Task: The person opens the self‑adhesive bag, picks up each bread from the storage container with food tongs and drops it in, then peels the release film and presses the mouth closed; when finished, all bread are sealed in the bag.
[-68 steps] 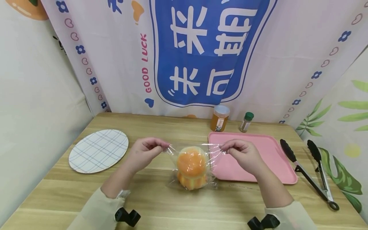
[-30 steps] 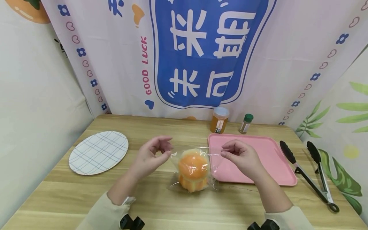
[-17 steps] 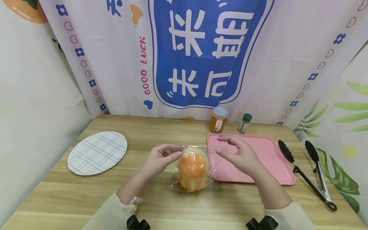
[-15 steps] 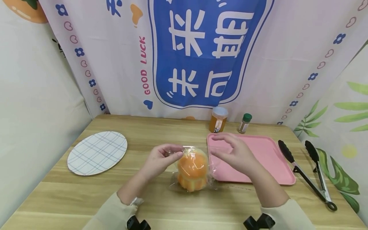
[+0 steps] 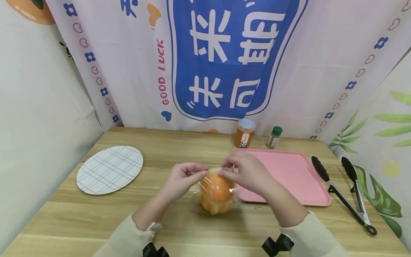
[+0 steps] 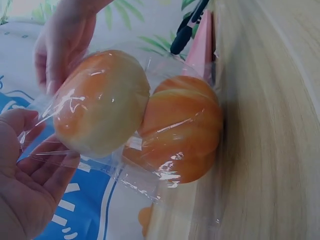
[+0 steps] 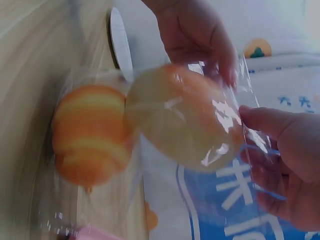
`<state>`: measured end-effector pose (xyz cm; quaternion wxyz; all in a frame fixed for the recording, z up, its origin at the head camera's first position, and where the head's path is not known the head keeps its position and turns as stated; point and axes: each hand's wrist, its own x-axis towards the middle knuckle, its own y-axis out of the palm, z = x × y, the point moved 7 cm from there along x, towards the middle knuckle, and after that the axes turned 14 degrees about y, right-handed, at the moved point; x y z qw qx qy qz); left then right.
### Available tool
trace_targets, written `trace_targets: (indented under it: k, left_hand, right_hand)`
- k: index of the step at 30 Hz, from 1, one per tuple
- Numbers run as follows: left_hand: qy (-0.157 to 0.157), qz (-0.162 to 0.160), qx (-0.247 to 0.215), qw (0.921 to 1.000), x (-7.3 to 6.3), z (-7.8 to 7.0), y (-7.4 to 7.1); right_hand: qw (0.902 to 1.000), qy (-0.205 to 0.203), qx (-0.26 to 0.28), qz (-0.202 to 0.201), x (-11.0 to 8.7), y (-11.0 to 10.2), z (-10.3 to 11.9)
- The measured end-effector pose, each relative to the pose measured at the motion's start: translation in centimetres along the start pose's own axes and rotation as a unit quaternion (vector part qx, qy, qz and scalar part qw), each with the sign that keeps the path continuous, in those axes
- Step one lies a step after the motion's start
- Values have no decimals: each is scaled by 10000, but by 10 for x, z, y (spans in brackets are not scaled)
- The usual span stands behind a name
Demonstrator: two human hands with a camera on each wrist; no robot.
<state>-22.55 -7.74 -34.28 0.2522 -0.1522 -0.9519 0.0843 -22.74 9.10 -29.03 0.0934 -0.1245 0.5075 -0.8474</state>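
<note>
A clear plastic bag [image 6: 142, 185] stands on the wooden table with two bread buns inside. One is a round orange-and-cream bun [image 5: 216, 187], above; the other is a ridged bun [image 6: 182, 127], below it. My left hand [image 5: 179, 182] pinches the bag's upper edge on the left between thumb and fingers. Close to it, my right hand [image 5: 248, 173] pinches the same edge above the round bun. In the right wrist view, the right thumb and fingers [image 7: 270, 117] meet at the film. Slack plastic lies around the ridged bun.
A pink tray [image 5: 289, 178] lies just right of the bag, partly behind the right hand. Beyond it stand an amber jar [image 5: 244, 135] and a green-capped shaker [image 5: 274, 137]. Black-tipped tongs [image 5: 348, 196] rest at right, a checked oval plate [image 5: 110, 169] at left.
Both hands stretched the bag's top corners apart earlier. The left hand let go, then took hold farther right. The right hand released its corner and moved left to pinch the edge near the left hand.
</note>
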Motion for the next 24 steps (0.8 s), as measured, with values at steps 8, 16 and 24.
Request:
trace_targets:
  k: [8,16,24]
  left_hand:
    - [-136,-115,94,9998,-3,5,-7]
    - [-98,-138,-421,9990,-7,14,-14]
    - [46,58,-876,9961,-12,21,-18]
  right_hand:
    - [9943,377,930,370,-7,-4,-45]
    - [9778,808,1882,448,-13,3,-73]
    - [9165,1002,3853,399,-7,24,-82]
